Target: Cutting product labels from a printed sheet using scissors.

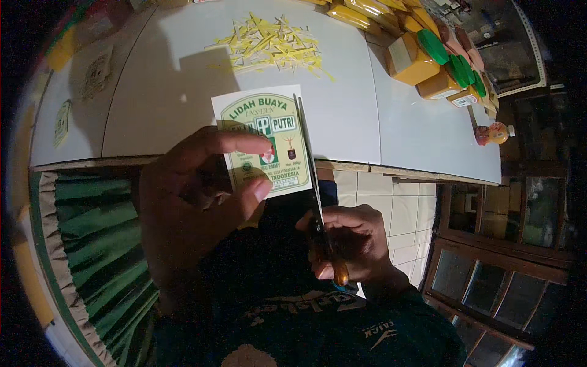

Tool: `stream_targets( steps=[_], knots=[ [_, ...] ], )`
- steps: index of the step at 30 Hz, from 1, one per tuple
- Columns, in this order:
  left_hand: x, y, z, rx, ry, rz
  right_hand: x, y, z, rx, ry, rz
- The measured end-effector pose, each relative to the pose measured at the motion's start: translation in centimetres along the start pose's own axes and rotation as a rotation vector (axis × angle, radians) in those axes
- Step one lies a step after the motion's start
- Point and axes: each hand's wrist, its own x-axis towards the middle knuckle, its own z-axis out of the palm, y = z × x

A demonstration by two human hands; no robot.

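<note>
Between thumb and forefinger, my left hand pinches a printed paper label with an arched yellow-green design and a white margin. The label bears writing and a small portrait. My right hand grips a pair of scissors by its dark and orange-brown handles. Their blades point up along the label's right edge, with a thin white paper strip beside them. The blades look nearly together. Both hands are held in front of my dark shirt, near the front edge of the white table.
Yellow and white paper offcuts lie heaped on the table. More labels sit at the left. Green-lidded jars and yellow packets stand at the back right. A small bottle is near the right edge. A green curtain hangs below.
</note>
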Motion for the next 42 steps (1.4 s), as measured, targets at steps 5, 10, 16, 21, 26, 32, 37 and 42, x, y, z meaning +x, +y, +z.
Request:
stream_targets(
  steps=[5,10,16,21,26,32,37,42],
  knots=[
    [0.4,-0.7,0.5,0.014,-0.053,-0.010,-0.4,0.4,0.6,0.193,0.086,0.061],
    [0.4,-0.6,0.7,-0.096,-0.009,0.014,0.1,-0.2,0.1,0.022,0.006,0.081],
    [0.4,-0.5,0.3,-0.074,-0.048,-0.038,0.6,0.9,0.3,0.040,0.041,-0.093],
    [1.1,-0.8,0.2,-0.095,-0.032,0.028,1.3,0.7,-0.1,0.056,0.016,-0.036],
    [2.6,-1.4,0.3,-0.144,-0.068,0.025,3.7,-2.0,0.0,0.039,0.037,0.046],
    [5.3,-1.5,-0.6,-0.215,0.045,-0.127,6.8,-3.0,-0.6,0.075,0.061,0.112],
    [4.9,-2.1,-0.7,-0.147,0.101,0.005,6.8,-2.0,-2.3,0.420,-0.045,0.054],
    [3.8,-2.3,-1.3,-0.145,0.138,0.033,4.0,-2.6,-1.0,0.294,0.050,0.109]
  ],
)
